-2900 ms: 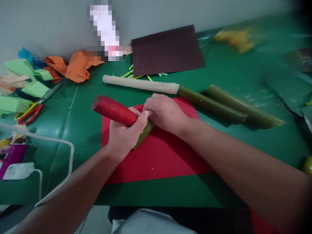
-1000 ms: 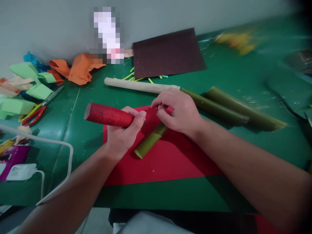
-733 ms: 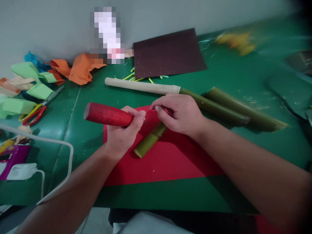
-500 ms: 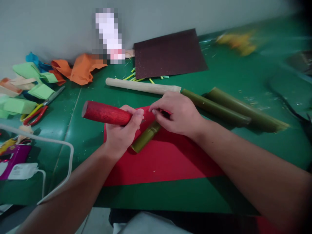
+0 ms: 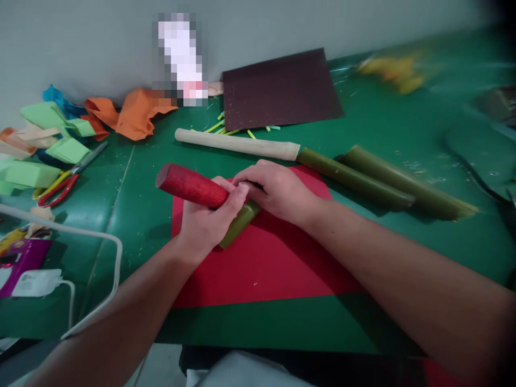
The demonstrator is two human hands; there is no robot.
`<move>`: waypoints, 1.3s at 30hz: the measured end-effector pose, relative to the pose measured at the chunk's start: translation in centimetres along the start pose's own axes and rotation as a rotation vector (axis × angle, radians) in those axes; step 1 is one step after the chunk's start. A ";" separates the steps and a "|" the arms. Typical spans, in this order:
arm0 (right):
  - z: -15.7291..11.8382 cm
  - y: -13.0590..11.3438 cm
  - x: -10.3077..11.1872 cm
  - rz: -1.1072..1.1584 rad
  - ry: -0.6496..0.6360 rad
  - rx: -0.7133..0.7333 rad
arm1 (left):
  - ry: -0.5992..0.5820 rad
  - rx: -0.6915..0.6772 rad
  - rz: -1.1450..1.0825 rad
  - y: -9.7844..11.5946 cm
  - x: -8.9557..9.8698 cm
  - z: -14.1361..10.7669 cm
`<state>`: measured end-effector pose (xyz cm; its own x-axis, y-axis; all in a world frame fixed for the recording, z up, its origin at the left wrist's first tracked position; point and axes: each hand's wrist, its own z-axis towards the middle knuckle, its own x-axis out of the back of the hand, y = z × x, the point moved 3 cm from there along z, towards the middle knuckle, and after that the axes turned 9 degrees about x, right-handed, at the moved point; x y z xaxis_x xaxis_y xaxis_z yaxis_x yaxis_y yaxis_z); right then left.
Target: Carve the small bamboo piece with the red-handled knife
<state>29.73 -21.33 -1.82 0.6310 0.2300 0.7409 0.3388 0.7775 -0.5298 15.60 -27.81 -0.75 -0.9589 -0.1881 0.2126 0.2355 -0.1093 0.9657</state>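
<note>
My left hand (image 5: pixel 212 215) is wrapped round a red wooden handle (image 5: pixel 191 185), whose thick end points up and to the left. Close against it, my right hand (image 5: pixel 268 185) has its fingers bent and pressed together near the left thumb; what they hold, if anything, is hidden. Beneath both hands a short green bamboo piece (image 5: pixel 239 224) lies slanted on a red sheet (image 5: pixel 258 269), its upper part covered by the hands.
Behind are a pale wooden rod (image 5: pixel 237 145), a dark brown sheet (image 5: pixel 282 91) and two bamboo lengths (image 5: pixel 358 180). At left lie scissors (image 5: pixel 60 188), folded green paper (image 5: pixel 66 150), orange paper (image 5: pixel 139 115), a purple device (image 5: pixel 30 260) and a white cable (image 5: pixel 118 258).
The left hand and red handle have moved slightly right, the handle tilting more. My right hand has shifted left and a little down, so the hands now meet over the bamboo.
</note>
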 end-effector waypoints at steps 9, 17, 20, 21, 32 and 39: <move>0.3 -0.4 0.0 -0.034 -0.024 -0.042 | -0.015 -0.156 0.067 -0.1 -0.1 0.1; 0.5 -0.4 -0.2 -0.055 -0.040 -0.057 | -0.074 -0.161 0.037 -0.2 -0.3 0.3; 0.5 -0.3 -0.2 -0.059 -0.033 -0.060 | -0.085 -0.160 0.048 -0.1 -0.4 0.3; 0.5 -0.3 -0.2 -0.058 -0.032 -0.060 | -0.084 -0.164 0.056 0.0 -0.4 0.3; 0.6 -0.7 0.0 -0.022 -0.044 -0.100 | -0.097 -0.198 0.141 0.3 -0.4 0.4; 0.6 -1.0 0.1 0.005 -0.034 -0.109 | -0.068 -0.222 0.264 0.8 -0.8 0.5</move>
<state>29.06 -21.74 -0.93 0.6092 0.2549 0.7510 0.4110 0.7084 -0.5738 16.47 -27.22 -0.06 -0.8668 -0.1739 0.4672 0.4984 -0.2764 0.8217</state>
